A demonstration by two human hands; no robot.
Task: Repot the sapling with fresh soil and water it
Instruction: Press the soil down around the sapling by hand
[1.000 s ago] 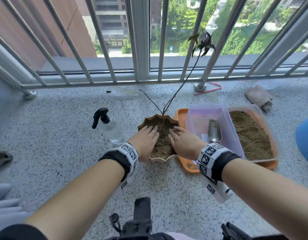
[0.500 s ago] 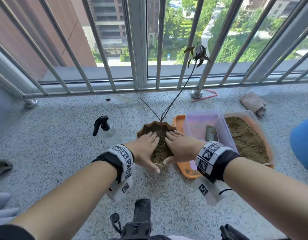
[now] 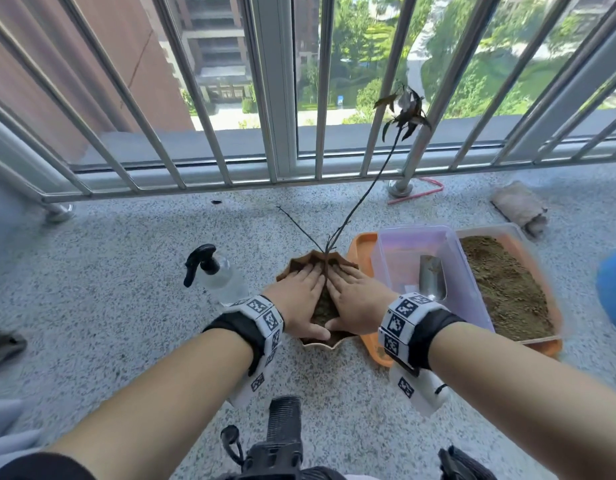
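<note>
Both hands are flat on the soil in the pot (image 3: 318, 263): the left hand (image 3: 299, 299) and the right hand (image 3: 356, 301) lie palm-down with straight fingers, thumbs nearly meeting at the near rim, pressing and gripping nothing. The sapling (image 3: 355, 202) rises between the fingertips, a thin dark whip of a stem leaning right toward the railing, with a bare side twig and a small tuft of drooping leaves at the top. I'd worry about that stem most: it looks wiry and brittle, and a hard push close to its base could snap it or tilt it further. Uneven pressure might also rock the light, scallop-edged brown pot on the speckled floor, or spill loose soil over its rim. Just right of the pot an orange tray (image 3: 360, 245) carries a clear plastic tub (image 3: 403, 247) with a metal trowel (image 3: 433, 278) inside and a second tub of crumbly brown soil (image 3: 504, 289). The clear spray bottle (image 3: 219, 277) with a black trigger stands left of the pot, easily knocked by an elbow.
</note>
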